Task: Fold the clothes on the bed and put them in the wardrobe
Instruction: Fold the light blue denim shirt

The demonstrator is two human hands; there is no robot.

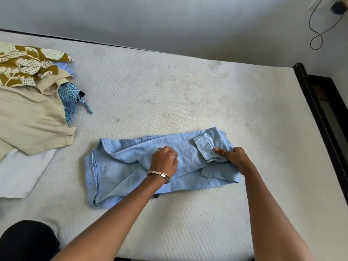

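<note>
Looking down at the bed point(188, 87), we see a light blue denim jacket point(116, 166) lying on the white bumpy mattress, near the front edge and a bit right of the middle. It is partly folded into a long, low shape. It looks soft and faded, with pale stitching along its edges. A sleeve is laid across the top, and its cuff point(204, 146) points up near the right end. A small dark button point(156, 196) peeks out at the bottom edge.

Our left hand point(164, 160) rests on the middle of the jacket with the fingers curled down into the cloth; we cannot tell if they pinch it. A silver bangle point(160, 175) sits on that wrist. Our right hand point(233, 157) presses on the right end, with one finger stretched flat beside the cuff and the others bent.

Far to the left sits a pile of other clothes point(28, 91): a brown and cream leafy one, a tan one, a blue patterned one and a white one.

A black cord point(318, 32) hangs on the wall.
</note>
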